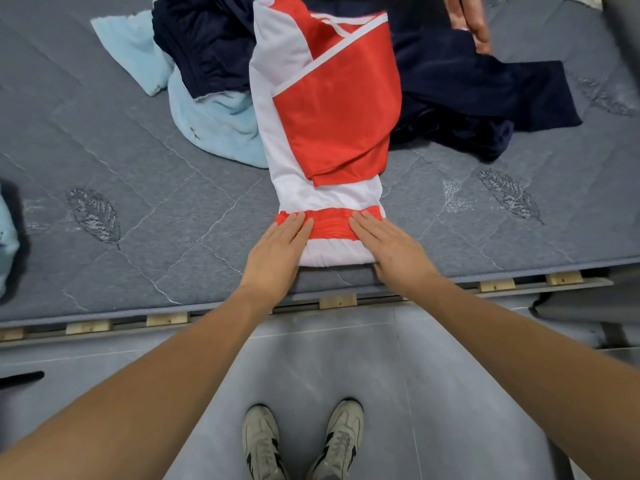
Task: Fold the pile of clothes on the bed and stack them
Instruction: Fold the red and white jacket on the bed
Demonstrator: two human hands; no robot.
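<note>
A red and white garment [329, 109] lies lengthwise on the grey mattress [138, 202], folded into a narrow strip, its near end at the bed's front edge. My left hand [277, 251] presses flat on the near left corner, fingers straight. My right hand [391, 247] presses flat on the near right corner. Behind the garment lies the pile: a light blue garment [214, 129] to the left, with dark navy clothes [478, 98] over it and to the right.
Another person's hand [474, 22] touches the navy clothes at the far right. A light blue item [7, 237] sits at the left edge. Wooden slats [337, 301] show under the mattress front. My shoes [301, 441] stand on the grey floor.
</note>
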